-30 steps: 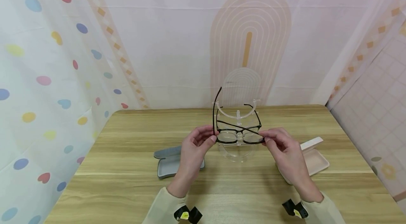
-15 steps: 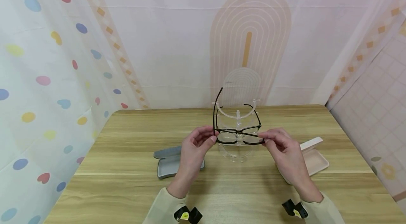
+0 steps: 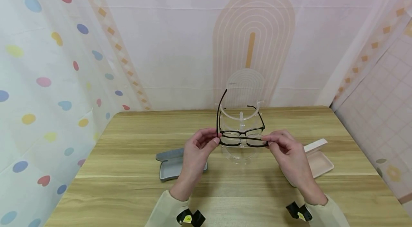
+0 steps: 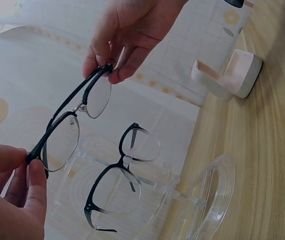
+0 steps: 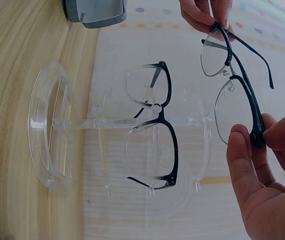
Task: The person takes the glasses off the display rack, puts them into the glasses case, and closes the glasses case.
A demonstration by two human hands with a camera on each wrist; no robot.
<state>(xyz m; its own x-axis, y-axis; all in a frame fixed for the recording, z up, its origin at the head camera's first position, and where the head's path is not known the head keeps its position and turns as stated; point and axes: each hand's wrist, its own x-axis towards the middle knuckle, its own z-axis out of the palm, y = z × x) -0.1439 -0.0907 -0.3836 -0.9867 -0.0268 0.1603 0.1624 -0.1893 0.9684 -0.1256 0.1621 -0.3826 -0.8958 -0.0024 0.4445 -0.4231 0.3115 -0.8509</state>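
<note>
Both hands hold a pair of black browline glasses (image 3: pixel 230 144) with thin-edged clear lenses, one hand at each end. My left hand (image 3: pixel 199 152) pinches the left hinge corner, and the arm on that side stands out straight. With thumb and fingers, my right hand (image 3: pixel 291 153) pinches the right corner, where the other arm (image 4: pixel 65 102) lies folded across behind the lenses. Just beyond is a clear display stand (image 5: pixel 42 125), carrying a second pair of glasses (image 5: pixel 168 145) with a black-to-clear frame and open arms. The held pair is apart from the stand in the right wrist view.
An open grey glasses case (image 3: pixel 168 171) lies on the wooden table (image 3: pixel 128 191), partly behind the left hand. An open white case with pale pink lining (image 3: pixel 322 164) lies at the right, partly covered by the right hand. A patterned curtain (image 3: pixel 180 48) hangs behind the table.
The right arm of the held glasses has swung down from a slant to lie nearly level across the lenses. The left arm's tip has tilted slightly right; both hands have stayed almost still.
</note>
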